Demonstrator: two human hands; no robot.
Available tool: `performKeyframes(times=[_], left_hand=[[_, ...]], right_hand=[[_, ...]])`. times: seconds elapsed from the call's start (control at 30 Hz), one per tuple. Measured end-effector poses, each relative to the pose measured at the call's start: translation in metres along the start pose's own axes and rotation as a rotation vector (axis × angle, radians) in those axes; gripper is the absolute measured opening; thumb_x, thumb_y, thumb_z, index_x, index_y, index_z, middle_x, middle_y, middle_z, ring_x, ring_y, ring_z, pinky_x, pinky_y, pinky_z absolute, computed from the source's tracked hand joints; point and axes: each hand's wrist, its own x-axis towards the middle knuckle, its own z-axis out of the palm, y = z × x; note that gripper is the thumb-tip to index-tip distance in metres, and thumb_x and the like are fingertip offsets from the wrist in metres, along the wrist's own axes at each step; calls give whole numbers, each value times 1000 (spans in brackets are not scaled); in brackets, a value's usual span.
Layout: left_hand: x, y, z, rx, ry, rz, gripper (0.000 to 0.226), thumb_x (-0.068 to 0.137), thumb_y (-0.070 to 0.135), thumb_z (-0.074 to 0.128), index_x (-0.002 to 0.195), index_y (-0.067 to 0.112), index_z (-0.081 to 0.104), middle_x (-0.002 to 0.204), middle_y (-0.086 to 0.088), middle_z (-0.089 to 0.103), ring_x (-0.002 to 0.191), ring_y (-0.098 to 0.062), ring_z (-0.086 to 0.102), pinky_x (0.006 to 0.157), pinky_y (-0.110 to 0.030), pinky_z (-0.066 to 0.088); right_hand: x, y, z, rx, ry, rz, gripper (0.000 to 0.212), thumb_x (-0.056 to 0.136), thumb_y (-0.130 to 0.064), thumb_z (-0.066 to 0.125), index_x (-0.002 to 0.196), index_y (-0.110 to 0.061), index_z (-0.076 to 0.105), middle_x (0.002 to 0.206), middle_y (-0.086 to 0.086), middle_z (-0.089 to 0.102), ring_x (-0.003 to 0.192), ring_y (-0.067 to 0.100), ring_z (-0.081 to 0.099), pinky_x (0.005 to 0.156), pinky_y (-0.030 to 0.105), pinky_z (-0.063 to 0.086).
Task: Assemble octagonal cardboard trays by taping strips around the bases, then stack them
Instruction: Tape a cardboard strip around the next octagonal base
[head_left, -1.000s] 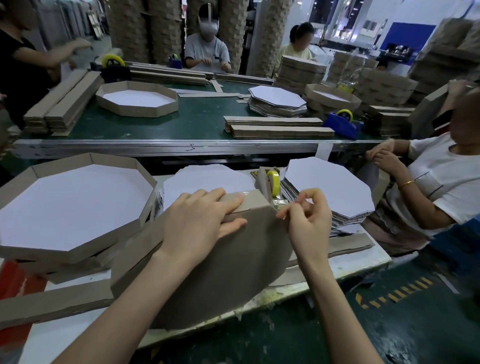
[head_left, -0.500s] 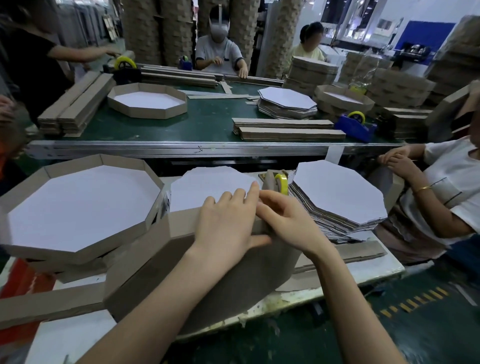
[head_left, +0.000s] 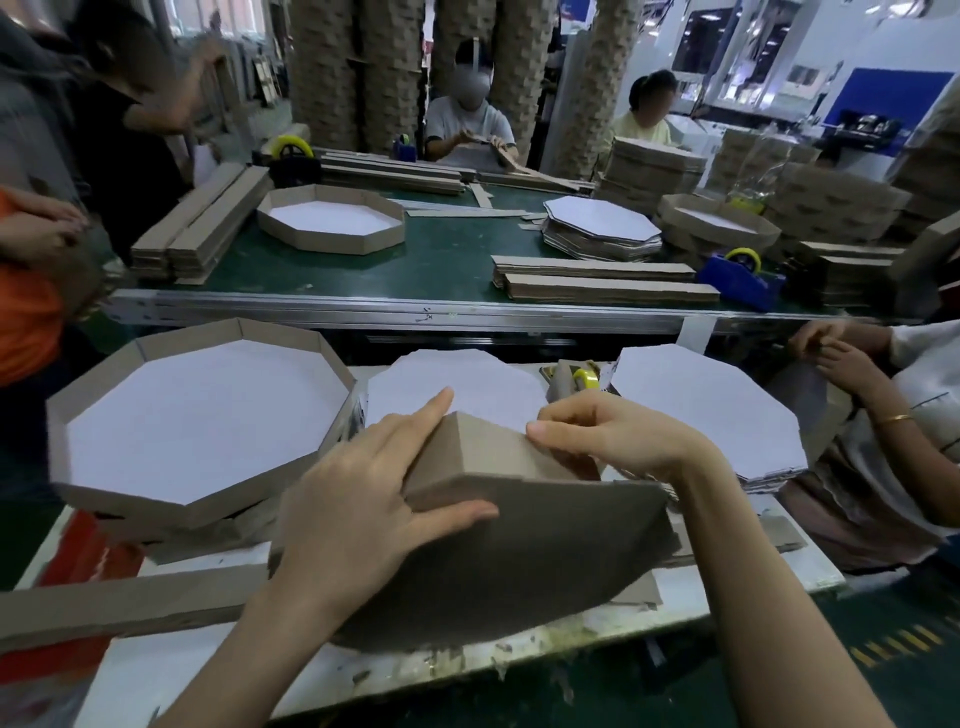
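Tray (head_left: 519, 561) tilts up on the worktop's (head_left: 182, 670) near edge, left hand (head_left: 374, 499) flat-fingered against its corner, right hand (head_left: 613, 436) pinching its upper rim, finished tray (head_left: 119, 501) close to its left.

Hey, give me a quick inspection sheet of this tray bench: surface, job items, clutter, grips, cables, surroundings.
Surface: white worktable, scraps stuck along its front edge.
Job's things: tilted tray base with a brown strip wrapped round its top; finished tray at left; stack of white bases at right; tape dispenser behind.
Clutter: loose strip lying at front left.
Grips: left hand flat, pressing the strip's corner against the base; right hand pinching the strip's top edge.
Cables: nothing seen.
Surroundings: green conveyor carrying more trays and strips; other workers around it.
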Motion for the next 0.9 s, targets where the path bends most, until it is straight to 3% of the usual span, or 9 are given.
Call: performKeyframes(times=[0.07,0.17,0.27,0.4,0.57,0.67,0.77,0.83,0.9], left_hand=[[-13,-9,4,-102,1,-87,87,73,83,46,145,34,38,122,8,62,100,-17,61,78,-40,57],[-26,-19,8,-165,5,-156,87,72,82,50,144,35,38,123,16,55,103,-12,57,81,-40,55],[-40,-30,8,-177,-3,-194,86,72,82,50,142,34,43,119,17,56,102,-14,59,80,-38,54],[-43,-36,3,-179,-41,-247,85,69,86,47,142,44,37,122,23,50,103,-12,56,81,-34,51],[-25,-21,-3,-101,-87,-126,89,72,76,54,148,44,20,130,20,45,113,-6,48,90,-27,43],[-14,-9,-3,-94,-136,-76,81,76,79,46,147,45,26,134,23,42,119,3,39,89,-18,35],[-13,-6,0,-75,-145,-48,74,79,77,41,144,40,39,129,18,49,117,1,42,89,-19,38],[-12,-7,0,-68,-129,-31,71,81,74,41,141,38,45,125,14,54,114,-3,45,89,-24,43],[-10,-8,1,-76,-117,-36,70,80,73,41,140,37,47,124,14,55,114,-4,46,89,-24,42]], right_hand=[[1,-8,-3,-3,-10,-31,46,88,-56,54,81,-12,66,64,-11,54,59,0,52,61,13,42],[6,-18,-5,-59,-48,-23,43,82,-56,60,88,-15,71,71,-8,63,62,4,56,60,18,44],[9,-19,-2,-74,-9,-12,45,78,-54,63,88,-12,74,71,-1,63,60,7,52,58,20,40],[9,-17,5,21,38,-65,36,83,-42,66,88,-7,72,66,-8,63,55,1,51,52,12,38],[8,-18,9,48,45,-49,44,79,-47,65,92,-5,71,75,2,68,64,12,57,56,17,43],[6,-17,12,59,78,-70,49,78,-49,65,95,-3,70,80,22,66,68,24,54,61,31,43],[3,-16,14,74,95,-84,51,78,-51,65,96,-3,70,89,29,65,72,30,56,67,42,43],[2,-15,16,91,111,-87,49,80,-49,64,96,-4,70,86,25,66,71,27,57,66,39,44],[1,-15,21,84,145,-83,44,81,-48,64,94,-6,71,74,9,65,66,14,56,60,26,44]])
